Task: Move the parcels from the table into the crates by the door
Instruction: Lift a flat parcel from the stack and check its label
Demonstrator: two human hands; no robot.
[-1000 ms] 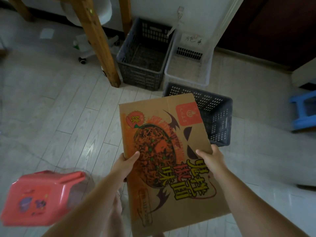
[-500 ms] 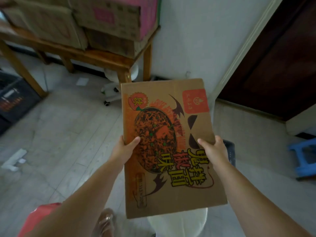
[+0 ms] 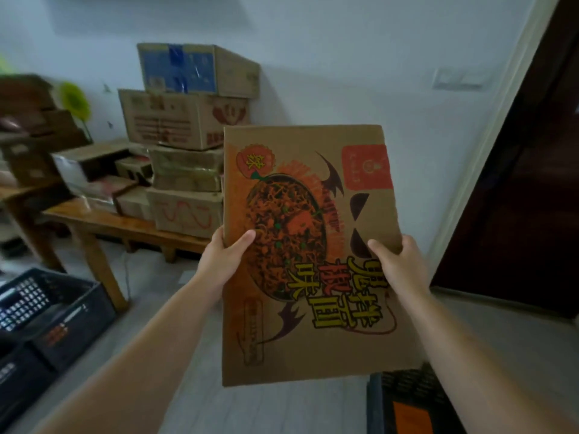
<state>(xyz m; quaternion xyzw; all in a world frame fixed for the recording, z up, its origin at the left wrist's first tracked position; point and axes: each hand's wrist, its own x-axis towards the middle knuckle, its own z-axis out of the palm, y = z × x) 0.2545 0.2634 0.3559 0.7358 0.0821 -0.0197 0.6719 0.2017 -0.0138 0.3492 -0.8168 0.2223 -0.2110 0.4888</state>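
I hold a flat brown cardboard parcel (image 3: 310, 346) printed with a noodle dish and yellow characters, upright in front of me. My left hand (image 3: 224, 261) grips its left edge and my right hand (image 3: 399, 267) grips its right edge, thumbs on the printed face. Behind it, several cardboard parcels (image 3: 185, 120) are stacked on a wooden table (image 3: 103, 223) against the wall. A dark crate (image 3: 407, 399) shows at the bottom right under the parcel, with something orange inside.
A black crate (image 3: 59, 311) stands on the floor at the left, next to a table leg (image 3: 100, 270). A dark wooden door (image 3: 532, 183) fills the right side. The white wall carries a switch plate (image 3: 457, 78). Pale floor lies between my arms.
The view has swung up from the crates on the floor to the table and its stacked boxes. Both hands have kept the same grip on the parcel.
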